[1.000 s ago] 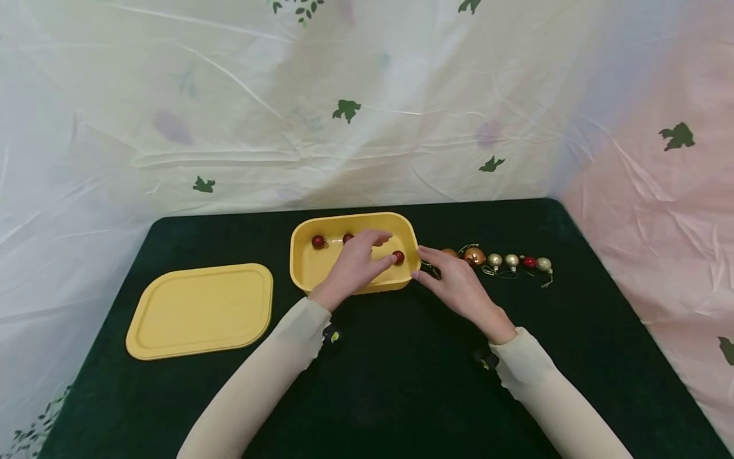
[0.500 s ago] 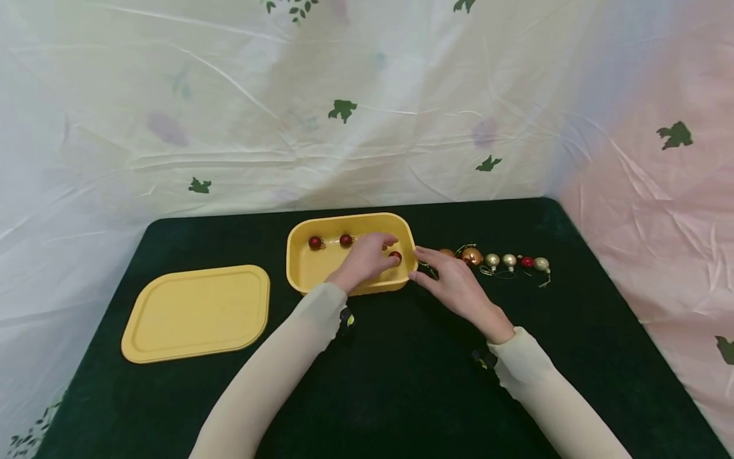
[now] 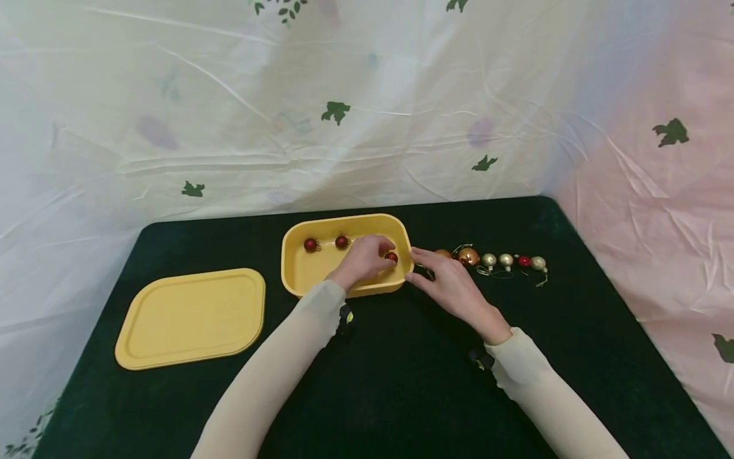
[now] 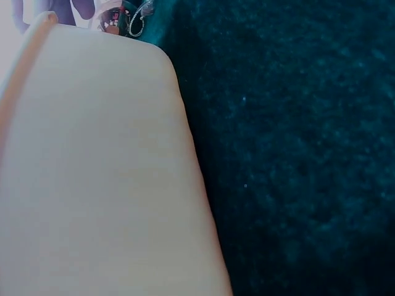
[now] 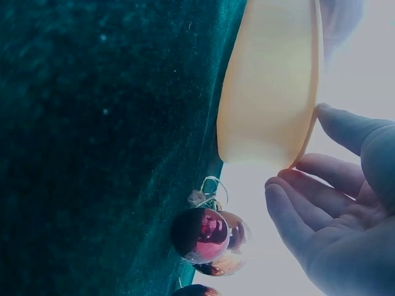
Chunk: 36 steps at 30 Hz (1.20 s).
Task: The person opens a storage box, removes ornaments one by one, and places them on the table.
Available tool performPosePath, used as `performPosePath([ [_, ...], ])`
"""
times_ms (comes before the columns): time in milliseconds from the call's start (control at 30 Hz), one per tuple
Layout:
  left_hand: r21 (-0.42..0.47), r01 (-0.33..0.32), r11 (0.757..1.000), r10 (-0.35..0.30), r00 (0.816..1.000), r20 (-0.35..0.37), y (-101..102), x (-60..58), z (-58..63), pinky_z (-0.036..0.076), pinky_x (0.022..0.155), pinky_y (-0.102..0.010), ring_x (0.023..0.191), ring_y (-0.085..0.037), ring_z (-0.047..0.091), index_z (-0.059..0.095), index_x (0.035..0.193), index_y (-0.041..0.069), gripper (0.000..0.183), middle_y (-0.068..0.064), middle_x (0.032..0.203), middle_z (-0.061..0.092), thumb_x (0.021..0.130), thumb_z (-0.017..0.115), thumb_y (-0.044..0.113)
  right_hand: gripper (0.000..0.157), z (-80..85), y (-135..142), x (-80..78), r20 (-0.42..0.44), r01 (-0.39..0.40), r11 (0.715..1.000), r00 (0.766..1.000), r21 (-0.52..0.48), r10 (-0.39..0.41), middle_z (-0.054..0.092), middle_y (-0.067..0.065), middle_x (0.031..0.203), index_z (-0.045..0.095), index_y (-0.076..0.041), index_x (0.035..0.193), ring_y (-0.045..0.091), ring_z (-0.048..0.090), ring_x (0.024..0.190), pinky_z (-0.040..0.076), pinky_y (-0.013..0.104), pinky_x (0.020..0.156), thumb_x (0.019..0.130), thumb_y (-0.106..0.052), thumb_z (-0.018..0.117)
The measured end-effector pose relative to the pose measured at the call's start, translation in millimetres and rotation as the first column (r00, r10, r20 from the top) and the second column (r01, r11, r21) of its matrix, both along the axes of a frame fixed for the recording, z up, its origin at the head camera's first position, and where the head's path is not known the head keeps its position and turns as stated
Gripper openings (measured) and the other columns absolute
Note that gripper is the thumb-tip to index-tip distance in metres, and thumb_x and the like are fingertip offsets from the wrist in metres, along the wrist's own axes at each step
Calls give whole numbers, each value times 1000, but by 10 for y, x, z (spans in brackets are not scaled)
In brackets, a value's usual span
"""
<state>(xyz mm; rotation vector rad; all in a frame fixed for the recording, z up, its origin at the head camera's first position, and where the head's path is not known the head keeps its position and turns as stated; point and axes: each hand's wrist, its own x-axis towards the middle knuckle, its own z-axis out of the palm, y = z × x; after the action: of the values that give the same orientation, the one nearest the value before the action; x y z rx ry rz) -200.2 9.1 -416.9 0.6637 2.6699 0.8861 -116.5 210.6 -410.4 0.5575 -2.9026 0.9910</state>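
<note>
Head view has your yellow lid [image 3: 192, 317] lying flat off to the left on the dark green cloth [image 3: 401, 382], well apart from the yellow tub [image 3: 298, 280], so it's out of harm's way. Inside the tub two red baubles [image 3: 311, 245] sit near the far wall, and your left hand [image 3: 364, 260] is down in there with its fingers curled over a third red bauble [image 3: 391, 257] by the right wall. I can't tell if you're actually pinching it or just touching it, so if the hold is loose it could roll off across the smooth floor of the tub and knock into the other two. Your left wrist view only shows the tub's pale wall and cloth, no help there. Your right hand [image 3: 453, 287] rests on the cloth with fingers relaxed and slightly apart, tips right at the tub's right wall, holding nothing. Just beyond it is the row of loose ornaments [image 3: 493, 260], orange, gold and red, with thin hanging loops. The right wrist view shows a shiny red ball [image 5: 200, 235] sitting just beside the tub's corner. Any sweep of that hand could snag a loop and drag the whole row, or nudge the tub into the ball.
</note>
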Motion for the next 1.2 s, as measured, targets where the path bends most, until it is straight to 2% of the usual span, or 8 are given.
performPosePath([
  [333,-14,5,1000,-5,1000,8,5,-31,-18,51,98,-36,98,-20,63,77,118,5,25,-6,110,76,95,75,14,55,6,-12,12,18,0,1000,1000,-4,0,52,13,154,58,-6,146,34,57,133,49,56,106,102,-35,68],
  [533,8,-10,1000,10,1000,-20,-13,5,0,50,96,-35,96,-20,63,77,118,5,24,-6,106,76,94,75,11,57,35,81,57,38,49,997,998,-65,-47,54,11,153,54,-10,151,32,55,136,47,57,108,103,-40,65],
  [600,27,-15,1000,17,999,-43,-20,37,22,50,94,-35,94,-19,62,77,118,5,24,-6,104,75,94,75,11,55,55,141,87,10,77,992,997,-99,-76,56,11,152,54,-12,151,32,57,133,48,57,106,104,-38,64],
  [733,54,-9,999,14,995,-103,-38,121,83,49,91,-37,93,-21,61,76,120,5,26,-6,105,73,95,75,11,50,106,274,166,-72,129,976,987,-174,-143,53,11,154,55,-13,151,34,54,137,44,59,109,106,-33,62],
  [833,66,2,998,7,989,-147,-52,188,130,47,95,-39,98,-22,60,75,122,5,27,-8,109,72,96,74,11,49,129,378,228,-130,162,961,972,-223,-194,49,6,158,55,-14,151,33,48,143,38,61,113,106,-32,61],
  [967,95,11,995,7,982,-187,-66,271,176,49,99,-39,104,-23,62,74,124,4,28,-9,115,71,97,73,13,45,131,513,286,-196,189,945,950,-266,-245,50,-1,157,58,-17,149,29,48,143,39,59,113,106,-30,61],
  [1067,135,19,991,10,979,-206,-70,340,207,52,97,-39,105,-23,63,74,124,4,28,-10,116,70,98,73,15,44,122,599,310,-225,195,941,939,-278,-261,52,-2,156,58,-18,149,28,49,142,40,58,112,106,-27,62],
  [1200,207,52,977,-1,971,-241,-62,449,237,55,94,-36,103,-23,64,74,122,4,26,-11,116,69,98,73,14,44,106,701,341,-213,208,937,938,-279,-272,52,1,156,58,-19,149,30,48,142,38,61,112,106,-27,61],
])
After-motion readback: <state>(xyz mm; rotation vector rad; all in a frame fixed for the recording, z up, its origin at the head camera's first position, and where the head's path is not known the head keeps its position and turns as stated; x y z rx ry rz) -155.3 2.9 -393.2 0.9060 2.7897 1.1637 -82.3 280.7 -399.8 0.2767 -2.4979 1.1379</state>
